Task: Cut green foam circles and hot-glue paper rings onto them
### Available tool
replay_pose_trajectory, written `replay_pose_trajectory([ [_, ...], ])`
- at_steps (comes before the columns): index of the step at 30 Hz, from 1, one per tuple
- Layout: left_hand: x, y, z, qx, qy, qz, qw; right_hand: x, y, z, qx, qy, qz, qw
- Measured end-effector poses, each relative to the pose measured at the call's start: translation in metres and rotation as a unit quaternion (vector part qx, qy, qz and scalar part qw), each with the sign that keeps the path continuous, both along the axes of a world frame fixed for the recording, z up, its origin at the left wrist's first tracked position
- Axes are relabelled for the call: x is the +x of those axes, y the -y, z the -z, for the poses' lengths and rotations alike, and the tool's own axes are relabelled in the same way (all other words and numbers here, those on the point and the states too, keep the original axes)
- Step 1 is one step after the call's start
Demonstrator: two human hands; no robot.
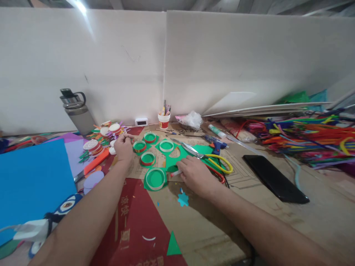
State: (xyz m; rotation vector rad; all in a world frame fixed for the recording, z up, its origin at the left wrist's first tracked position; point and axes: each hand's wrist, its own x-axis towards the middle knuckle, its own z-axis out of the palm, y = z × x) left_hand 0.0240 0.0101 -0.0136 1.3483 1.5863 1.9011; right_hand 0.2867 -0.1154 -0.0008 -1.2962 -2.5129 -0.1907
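Right grip (192,173) holds, apparently, a marker (175,173); the cup (164,122) contains pens (167,110).

Left hand (123,148) has its fingers bunched up just beside five rings (148,164) sitting on green pieces; can't tell if it's gripping anything. Right hand (191,171) is on the green sheet (169,162), red-tipped stick (175,173) poking out. From that hand: scissors (203,156) at 1 o'clock, phone (274,179) at 3, blue cutout (183,199) between 6 and 7, bottle (80,117) around 10, pen cup (164,121) near 11.
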Motion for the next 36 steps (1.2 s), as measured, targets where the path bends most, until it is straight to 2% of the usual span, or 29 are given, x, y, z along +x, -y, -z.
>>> replay_pose_trajectory([
  [3, 0.001, 0.001, 0.001, -0.009, -0.004, 0.001, 1.000, 0.008, -0.006, 0.000, 0.010, -0.108, 0.020, 0.994],
  [6, 0.002, 0.000, 0.003, -0.011, -0.013, -0.004, 1.000, 0.013, -0.007, -0.005, -0.016, -0.202, 0.021, 0.979],
  [9, 0.000, 0.000, 0.004, -0.009, -0.029, -0.008, 1.000, 0.012, -0.001, -0.015, -0.104, -0.242, -0.019, 0.965],
  [11, -0.002, -0.001, 0.003, -0.006, -0.044, -0.009, 0.999, 0.010, 0.004, -0.020, -0.191, -0.232, -0.071, 0.951],
  [13, -0.005, 0.000, 0.000, 0.000, -0.067, -0.012, 0.998, 0.008, 0.007, -0.020, -0.241, -0.203, -0.117, 0.942],
  [15, -0.009, 0.000, -0.004, 0.008, -0.096, -0.014, 0.995, 0.006, 0.008, -0.018, -0.230, -0.178, -0.131, 0.948],
  [18, -0.011, -0.001, -0.008, 0.013, -0.140, -0.001, 0.990, 0.007, 0.005, -0.012, -0.169, -0.166, -0.111, 0.965],
  [22, -0.010, -0.002, -0.005, -0.001, -0.225, 0.030, 0.974, 0.010, -0.001, -0.006, -0.137, -0.161, -0.090, 0.973],
  [29, -0.001, 0.007, -0.001, -0.041, -0.311, 0.067, 0.947, 0.005, 0.004, -0.007, -0.183, -0.120, -0.115, 0.969],
  [31, 0.003, 0.013, -0.004, -0.061, -0.348, 0.073, 0.932, 0.004, 0.005, -0.006, -0.187, -0.114, -0.107, 0.970],
  [36, 0.009, 0.025, -0.018, -0.146, -0.461, 0.035, 0.875, 0.007, 0.001, -0.004, -0.168, -0.113, -0.082, 0.976],
])
